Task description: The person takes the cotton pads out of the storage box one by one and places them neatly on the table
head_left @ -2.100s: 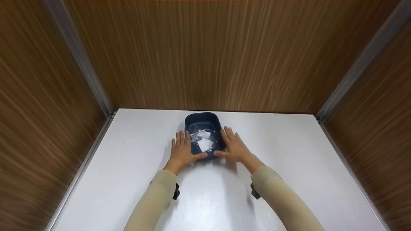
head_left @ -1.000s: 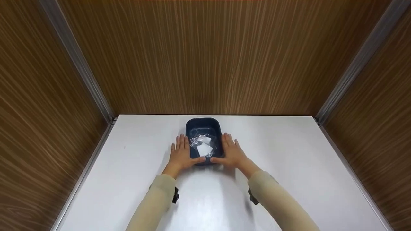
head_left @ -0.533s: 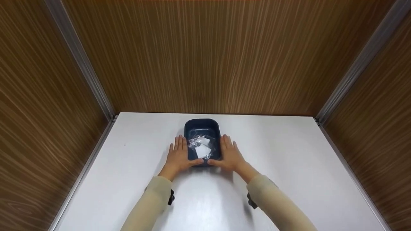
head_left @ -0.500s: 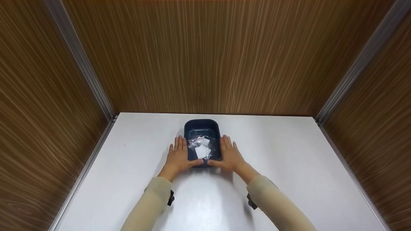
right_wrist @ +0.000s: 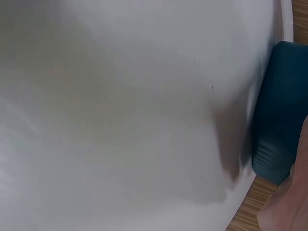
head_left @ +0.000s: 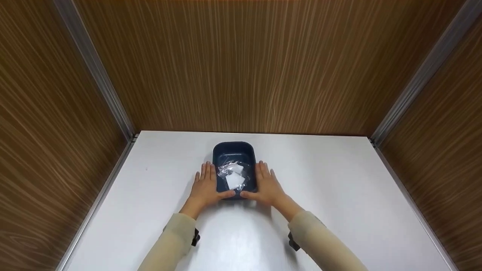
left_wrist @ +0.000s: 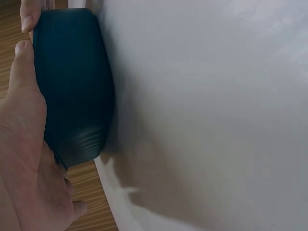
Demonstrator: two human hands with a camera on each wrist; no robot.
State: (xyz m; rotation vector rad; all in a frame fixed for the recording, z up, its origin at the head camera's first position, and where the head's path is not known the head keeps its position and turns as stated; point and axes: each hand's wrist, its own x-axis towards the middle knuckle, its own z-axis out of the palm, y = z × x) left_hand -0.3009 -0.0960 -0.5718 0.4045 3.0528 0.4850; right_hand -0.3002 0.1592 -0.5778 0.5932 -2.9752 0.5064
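Note:
A dark blue plastic bin (head_left: 233, 146) with rounded corners stands on the white table. Inside lies a clear plastic bag with white pieces (head_left: 235, 180), toward the near end. My left hand (head_left: 205, 188) lies along the bin's left side, fingers straight, thumb across the near rim. Mirroring it, my right hand (head_left: 268, 188) presses the right side with straight fingers, and its thumb reaches the same near rim. In the left wrist view the bin's outer wall (left_wrist: 72, 82) shows beside the left palm (left_wrist: 24, 134). The right wrist view catches the bin (right_wrist: 281, 106) at its edge.
The white tabletop (head_left: 320, 180) extends on both sides and toward me. Behind it rises a wood-grain panel (head_left: 241, 67). More wood-grain walls stand left (head_left: 56, 113) and right (head_left: 448, 120), with metal posts (head_left: 101, 79) in the corners.
The bin has slid toward me and slightly left, away from the back panel. Both hands have travelled with it, still along its sides. The bag has stayed inside.

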